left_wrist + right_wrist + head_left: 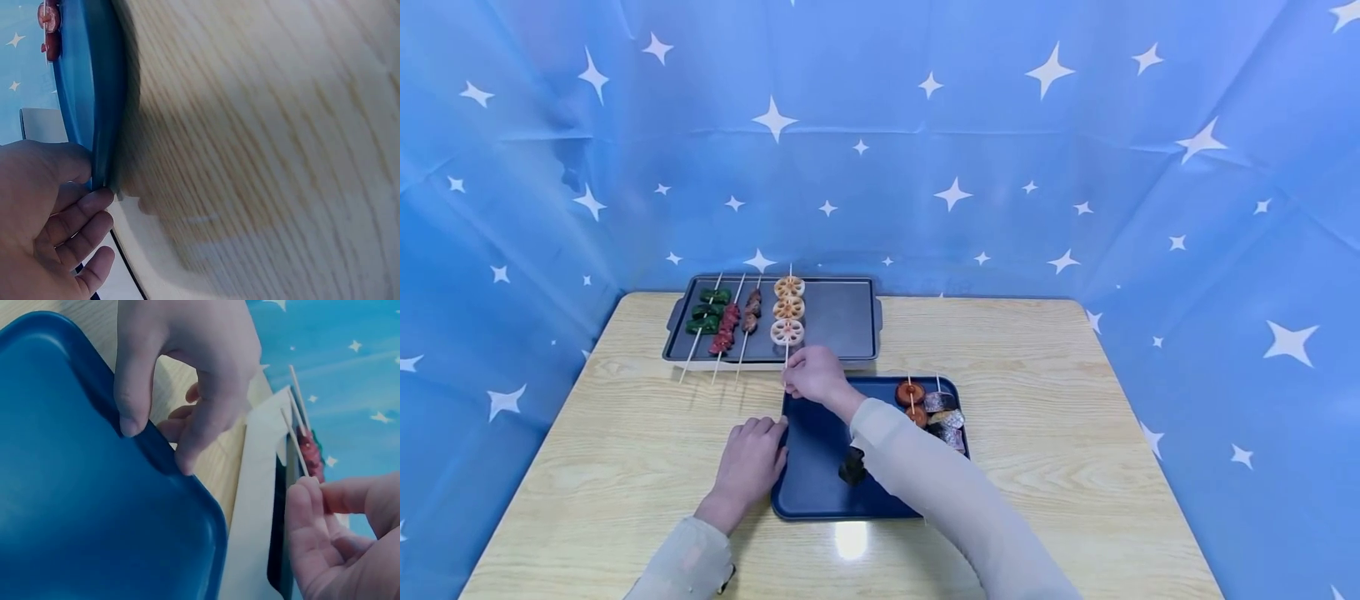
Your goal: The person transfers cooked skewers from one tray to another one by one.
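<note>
Two hands at work just left of centre in the head view. Right hand [816, 373] pinches the bare lower end of the lotus-root skewer [788, 308] between thumb and fingertips; left hand [751, 462] pinches the left rim of the blue tray [820, 442], thumb inside, fingers outside.

Risk, my read: the grip is at one end only, so the weight of the slices could roll the stick or tip it out of the fingertips. Close spacing matters too — a sideways swing left could knock the brown meat skewer [751, 312]. Pulling on the rim could drag the tray over the desk [1037, 375].

Lotus slices sit directly above the right hand in the frame, over the middle of the grill pan [838, 321] — can't tell if they touch it. Green pepper skewer [703, 325] and red meat skewer [726, 327] lie further left; mushroom skewer [911, 394] and fish skewer [946, 423] are on the tray's right side.
</note>
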`<state>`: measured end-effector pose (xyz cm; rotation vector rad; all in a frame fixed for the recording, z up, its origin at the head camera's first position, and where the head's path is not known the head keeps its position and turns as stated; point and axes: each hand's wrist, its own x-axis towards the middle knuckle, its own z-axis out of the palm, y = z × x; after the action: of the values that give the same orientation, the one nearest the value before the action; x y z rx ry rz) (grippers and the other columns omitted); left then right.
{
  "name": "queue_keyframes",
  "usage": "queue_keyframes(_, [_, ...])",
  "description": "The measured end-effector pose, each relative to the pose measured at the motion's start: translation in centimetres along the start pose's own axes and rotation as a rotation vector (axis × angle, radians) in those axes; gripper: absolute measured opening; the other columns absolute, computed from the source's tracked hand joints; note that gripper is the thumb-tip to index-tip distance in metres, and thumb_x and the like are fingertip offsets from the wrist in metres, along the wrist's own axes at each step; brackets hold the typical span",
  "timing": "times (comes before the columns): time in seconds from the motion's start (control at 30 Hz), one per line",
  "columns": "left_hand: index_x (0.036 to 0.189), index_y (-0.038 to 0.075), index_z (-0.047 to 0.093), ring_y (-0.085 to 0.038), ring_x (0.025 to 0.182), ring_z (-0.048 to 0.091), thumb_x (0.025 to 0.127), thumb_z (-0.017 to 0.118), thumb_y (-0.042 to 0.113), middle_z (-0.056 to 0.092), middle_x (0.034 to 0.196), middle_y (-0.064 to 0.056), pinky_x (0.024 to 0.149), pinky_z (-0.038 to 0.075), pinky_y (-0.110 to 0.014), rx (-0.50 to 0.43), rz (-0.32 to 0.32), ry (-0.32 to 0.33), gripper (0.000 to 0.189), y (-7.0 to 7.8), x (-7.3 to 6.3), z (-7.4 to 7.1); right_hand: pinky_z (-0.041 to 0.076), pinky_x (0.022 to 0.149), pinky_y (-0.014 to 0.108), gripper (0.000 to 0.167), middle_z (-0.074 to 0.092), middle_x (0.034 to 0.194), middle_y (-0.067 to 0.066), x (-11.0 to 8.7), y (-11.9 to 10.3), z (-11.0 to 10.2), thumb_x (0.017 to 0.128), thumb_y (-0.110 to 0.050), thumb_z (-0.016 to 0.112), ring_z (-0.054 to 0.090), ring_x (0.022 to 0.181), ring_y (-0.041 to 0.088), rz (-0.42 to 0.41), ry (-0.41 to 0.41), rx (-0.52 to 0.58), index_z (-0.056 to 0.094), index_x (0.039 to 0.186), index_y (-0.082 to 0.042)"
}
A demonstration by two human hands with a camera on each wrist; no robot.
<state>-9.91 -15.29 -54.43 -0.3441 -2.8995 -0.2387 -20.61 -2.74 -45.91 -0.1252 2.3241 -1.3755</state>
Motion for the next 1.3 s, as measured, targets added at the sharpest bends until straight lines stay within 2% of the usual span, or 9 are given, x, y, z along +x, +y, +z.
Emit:
queue_keyframes(0.13, [0.116,0.004,0.069,-0.030,0.092,0.062,0.079,0.077,0.020,0.069,0.097,-0.009,0.082,0.049,-0.047,-0.004,-0.004,-0.012,0.041,0.0,0.0,0.0,0.060,0.074,0.040,0.010,0.073,0.078,0.009,-0.4,0.1,-0.9,0.093,-0.009,0.060,0.072,0.071,0.021,-0.014,-0.016,0.000,0.068,0.094,-0.005])
queue_keyframes(0.3, [0.117,0.004,0.068,-0.030,0.093,0.062,0.079,0.076,0.020,0.069,0.098,-0.010,0.083,0.049,-0.048,-0.003,-0.007,-0.019,0.042,0.0,-0.1,-0.2,0.060,0.074,0.039,0.009,0.072,0.078,0.007,-1.2,0.3,-2.1,0.094,-0.011,0.060,0.073,0.078,0.027,-0.020,-0.045,0.008,0.067,0.094,-0.005])
queue_keyframes(0.53, [0.117,0.004,0.068,-0.030,0.094,0.062,0.079,0.077,0.019,0.069,0.098,-0.009,0.082,0.049,-0.048,-0.007,0.004,-0.004,0.042,-0.1,-0.3,-0.1,0.060,0.069,0.033,0.012,0.074,0.090,0.017,-2.5,0.6,-3.8,0.094,-0.012,0.060,0.073,0.081,0.029,-0.044,-0.064,-0.015,0.067,0.094,-0.002])
queue_keyframes(0.73, [0.116,0.004,0.069,-0.030,0.092,0.062,0.078,0.078,0.019,0.069,0.097,-0.009,0.081,0.049,-0.048,-0.006,0.013,0.009,0.042,0.0,-0.4,-0.1,0.060,0.073,0.040,0.009,0.074,0.084,0.013,-3.7,1.0,-5.4,0.094,-0.012,0.062,0.072,0.076,0.024,-0.076,-0.069,-0.014,0.067,0.092,-0.005])
queue_keyframes(0.9, [0.115,0.003,0.069,-0.030,0.091,0.062,0.078,0.078,0.019,0.069,0.096,-0.010,0.081,0.049,-0.048,0.007,0.026,0.021,0.042,0.0,-0.3,-0.1,0.060,0.069,0.033,0.009,0.073,0.085,0.016,-4.6,1.7,-6.9,0.093,-0.012,0.062,0.073,0.081,0.031,-0.095,-0.078,-0.008,0.067,0.094,-0.004])
queue_keyframes(1.0, [0.115,0.003,0.069,-0.031,0.091,0.062,0.078,0.078,0.019,0.069,0.096,-0.010,0.081,0.049,-0.048,0.007,0.025,0.018,0.042,0.0,-0.3,-0.1,0.060,0.071,0.036,0.010,0.073,0.087,0.018,-5.1,2.4,-7.6,0.093,-0.011,0.062,0.072,0.084,0.035,-0.084,-0.078,-0.004,0.066,0.095,-0.003])
queue_keyframes(1.1, [0.116,0.003,0.068,-0.031,0.092,0.062,0.078,0.078,0.019,0.069,0.097,-0.011,0.081,0.049,-0.048,0.000,0.022,0.012,0.042,0.0,-0.3,-0.2,0.060,0.074,0.041,0.010,0.073,0.085,0.017,-5.7,3.2,-8.4,0.094,-0.012,0.061,0.072,0.076,0.027,-0.083,-0.077,-0.021,0.066,0.094,-0.004])
queue_keyframes(1.23, [0.116,0.003,0.068,-0.031,0.092,0.062,0.078,0.078,0.019,0.069,0.097,-0.011,0.081,0.049,-0.048,-0.003,0.024,0.017,0.042,0.1,-0.3,-0.2,0.060,0.073,0.040,0.009,0.073,0.081,0.015,-6.6,4.0,-9.4,0.095,-0.012,0.061,0.071,0.072,0.021,-0.083,-0.070,-0.023,0.066,0.093,-0.005])
queue_keyframes(1.3, [0.116,0.003,0.069,-0.031,0.091,0.062,0.077,0.078,0.019,0.069,0.097,-0.010,0.080,0.049,-0.048,-0.004,0.028,0.022,0.042,0.0,-0.3,-0.1,0.060,0.072,0.039,0.008,0.072,0.079,0.013,-7.1,4.5,-9.9,0.094,-0.012,0.061,0.071,0.073,0.023,-0.072,-0.057,-0.023,0.065,0.093,-0.005])
